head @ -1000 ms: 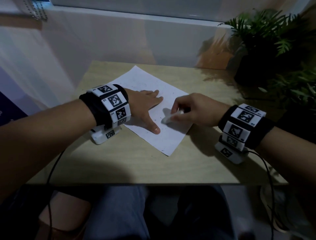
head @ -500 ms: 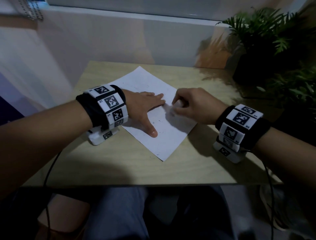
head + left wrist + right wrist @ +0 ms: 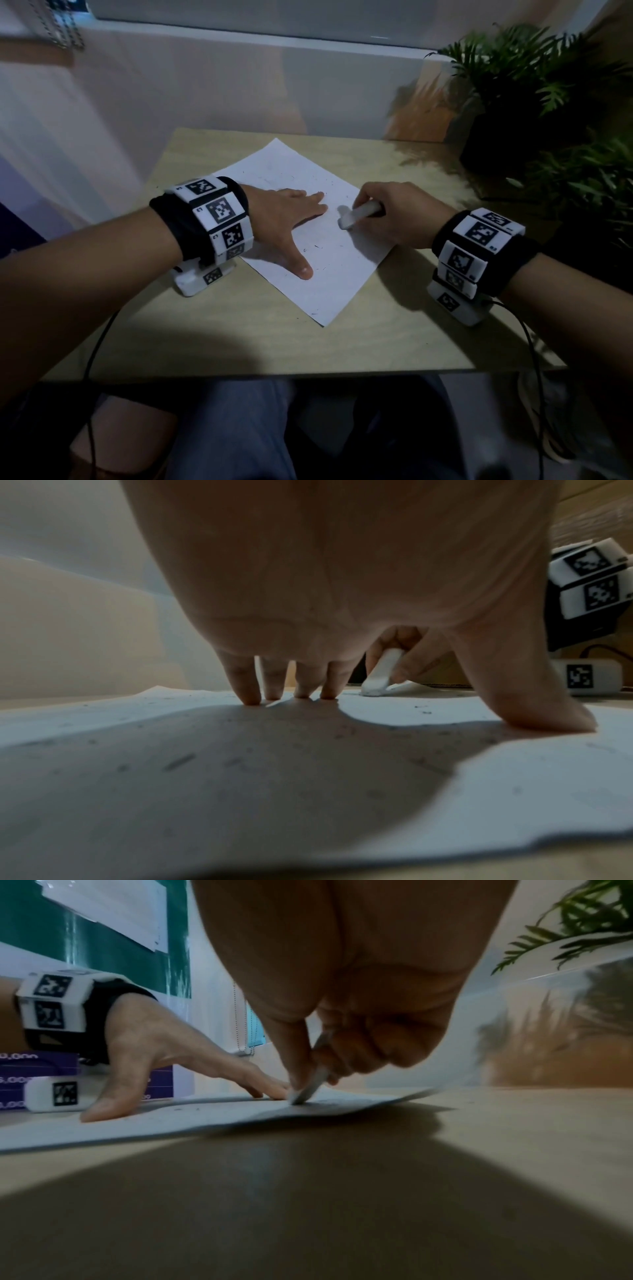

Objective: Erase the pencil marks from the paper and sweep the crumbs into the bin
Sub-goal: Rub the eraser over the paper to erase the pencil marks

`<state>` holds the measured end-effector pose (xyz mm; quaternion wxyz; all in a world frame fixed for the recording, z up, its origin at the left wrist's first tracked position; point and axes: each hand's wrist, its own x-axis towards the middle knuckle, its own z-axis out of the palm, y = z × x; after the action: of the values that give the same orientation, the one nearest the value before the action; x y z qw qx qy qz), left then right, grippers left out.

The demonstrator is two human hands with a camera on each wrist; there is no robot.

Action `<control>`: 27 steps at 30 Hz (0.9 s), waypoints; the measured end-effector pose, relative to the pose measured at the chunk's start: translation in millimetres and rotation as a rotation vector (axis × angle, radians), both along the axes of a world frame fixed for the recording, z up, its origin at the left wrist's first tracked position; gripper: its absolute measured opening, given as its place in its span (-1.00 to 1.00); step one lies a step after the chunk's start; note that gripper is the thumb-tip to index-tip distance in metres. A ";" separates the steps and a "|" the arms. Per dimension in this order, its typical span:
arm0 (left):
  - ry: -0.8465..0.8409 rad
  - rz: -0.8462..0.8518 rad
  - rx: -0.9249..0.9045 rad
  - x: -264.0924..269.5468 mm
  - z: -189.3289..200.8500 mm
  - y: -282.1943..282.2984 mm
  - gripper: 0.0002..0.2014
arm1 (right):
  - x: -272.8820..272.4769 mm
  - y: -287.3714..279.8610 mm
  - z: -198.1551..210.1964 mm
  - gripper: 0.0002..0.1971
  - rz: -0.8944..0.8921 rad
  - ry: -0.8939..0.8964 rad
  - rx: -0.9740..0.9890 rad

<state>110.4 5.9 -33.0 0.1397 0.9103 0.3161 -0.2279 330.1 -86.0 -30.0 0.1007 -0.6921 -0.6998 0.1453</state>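
A white paper (image 3: 318,240) lies at a slant on the wooden worktop (image 3: 239,329). Small dark crumbs (image 3: 317,246) and short marks are dotted over the sheet.

The left hand (image 3: 287,219) lies flat on the paper with straight fingers (image 3: 250,685) and the thumb spread out to the side. All the fingertips press down on the sheet, so its grip is wide and holds nothing.

The right hand (image 3: 394,216) is curled round a white eraser (image 3: 356,216). Its grip is tight on the eraser, with the thumb on one side and fingers on the other. The eraser leans over and its low end touches the paper, just beside the left fingertips. A little pile that looks like white crumbs sits under that end, but the left wrist view is too blurry to be sure.

The paper edge near the right hand lifts a bit off the worktop. Green plants (image 3: 548,85) stand at the far right corner. Both wrists wear black bands with white tag blocks
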 end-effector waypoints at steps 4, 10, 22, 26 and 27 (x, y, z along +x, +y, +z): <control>-0.009 -0.005 -0.007 -0.9 -4.5 3.6 0.35 | 3.5 2.9 0.4 -0.71 -0.055 -0.095 0.072; -0.006 -0.016 -0.020 -1.1 -6.8 8.2 0.40 | -5.0 -2.0 3.3 -0.63 0.025 -0.034 -0.014; 0.000 -0.012 -0.005 -0.7 -4.9 5.2 0.33 | 3.0 4.4 2.1 -0.63 -0.041 -0.122 0.053; 0.004 -0.008 -0.014 0.3 -3.0 4.4 0.32 | -3.2 1.6 -0.5 -0.63 0.044 -0.105 0.035; 0.003 -0.007 -0.018 0.7 -3.2 4.7 0.33 | -6.1 -0.6 0.9 -0.61 0.077 -0.067 -0.009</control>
<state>111.1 10.6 -36.2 0.1464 0.9097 0.3112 -0.2326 324.0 -86.6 -29.0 0.0684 -0.6695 -0.7283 0.1291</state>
